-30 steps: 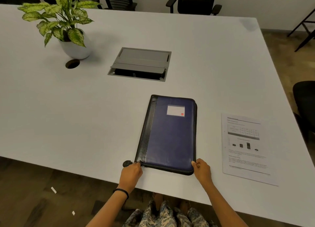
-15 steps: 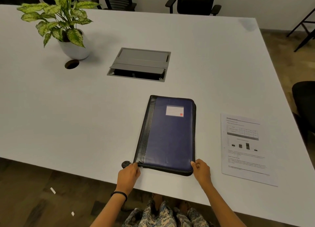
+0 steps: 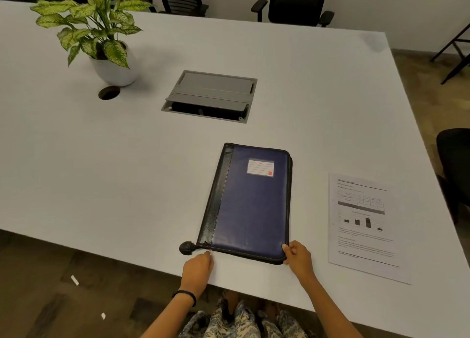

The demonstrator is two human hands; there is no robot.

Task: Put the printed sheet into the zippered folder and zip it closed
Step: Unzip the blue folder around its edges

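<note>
A blue zippered folder (image 3: 250, 205) with a black spine strip and a white label lies flat near the table's front edge. My left hand (image 3: 198, 266) pinches the small zipper pull (image 3: 210, 251) at the folder's near left corner, beside a black end tab (image 3: 187, 248). My right hand (image 3: 297, 257) grips the folder's near right corner. The printed sheet (image 3: 366, 226), with a table and a small chart on it, lies flat on the table to the right of the folder, apart from it.
The white table (image 3: 101, 172) carries a potted plant (image 3: 101, 40) at the back left, a round cable hole (image 3: 109, 92) and a grey cable box (image 3: 211, 96) with its lid raised. Black office chairs (image 3: 292, 2) stand behind, another (image 3: 455, 165) at the right.
My left hand has shifted slightly right along the near edge and now pinches the zipper pull. The folder, sheet and right hand have kept their places.
</note>
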